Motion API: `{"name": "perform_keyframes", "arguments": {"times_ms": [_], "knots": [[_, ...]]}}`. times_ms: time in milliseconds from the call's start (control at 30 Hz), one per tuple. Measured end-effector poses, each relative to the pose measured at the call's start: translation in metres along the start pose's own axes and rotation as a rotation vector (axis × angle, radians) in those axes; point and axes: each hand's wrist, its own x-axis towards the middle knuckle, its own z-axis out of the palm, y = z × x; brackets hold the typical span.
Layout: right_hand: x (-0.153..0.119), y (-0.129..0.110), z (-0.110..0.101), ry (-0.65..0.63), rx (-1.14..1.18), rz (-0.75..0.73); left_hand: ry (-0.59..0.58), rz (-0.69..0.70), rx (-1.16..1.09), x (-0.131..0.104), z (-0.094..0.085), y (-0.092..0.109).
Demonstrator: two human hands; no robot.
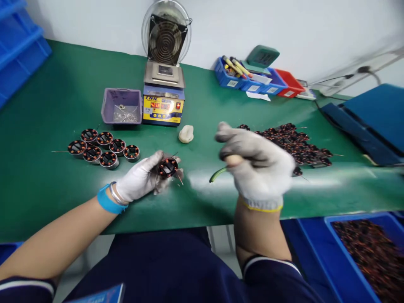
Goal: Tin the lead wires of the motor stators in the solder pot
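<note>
My left hand [151,174], in a white glove with greyed fingertips, holds a round black motor part with copper windings [168,167]. Thin wires stick out of that part. Over the mat to the right, my right hand [255,162], also gloved and slightly blurred, is closed around a tool with a curved green end [217,174]; the rest of the tool is hidden in the fist. Several similar round parts in metal rings [108,160] stand in a cluster left of my left hand. A whitish lump [186,134] lies between the hands, farther back.
A purple bin [105,110] with small metal bits stands beside a yellow-and-blue soldering station [162,110], a fan [166,42] behind it. Dark wound parts [290,143] are heaped at right. Small bins [229,80] line the back; a blue crate [344,252] of parts sits low right.
</note>
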Motion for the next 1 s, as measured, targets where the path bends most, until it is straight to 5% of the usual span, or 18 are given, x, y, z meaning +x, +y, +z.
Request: {"name": "perform_keyframes", "arguments": {"times_ms": [133,200,333,433,500,667,800,933,1000], "knots": [[-0.014,0.021,0.023,-0.487,-0.145,0.16,0.001,-0.083,0.114,0.006,-0.007,-0.007],[-0.02,0.029,0.039,-0.572,-0.108,0.119,0.017,-0.105,0.224,0.007,-0.008,-0.011],[-0.028,0.04,0.056,-0.377,-0.06,-0.093,0.203,0.128,0.587,0.008,0.0,-0.007],[-0.028,0.047,0.051,-0.304,-0.185,-0.219,0.423,0.408,0.831,0.005,0.008,0.003],[-0.026,0.05,0.045,-0.297,-0.273,-0.233,0.488,0.467,0.94,0.0,0.011,0.01],[-0.024,0.05,0.031,-0.246,-0.443,-0.126,0.281,0.316,1.017,-0.012,0.008,0.023],[-0.025,0.05,0.032,-0.158,-0.475,-0.14,0.388,0.291,0.945,-0.005,0.011,0.016],[-0.029,0.049,0.038,-0.167,-0.416,-0.126,0.238,0.087,0.859,0.0,0.018,0.006],[-0.032,0.047,0.038,-0.196,-0.399,-0.027,0.344,0.157,0.758,-0.001,0.017,0.007]]}}
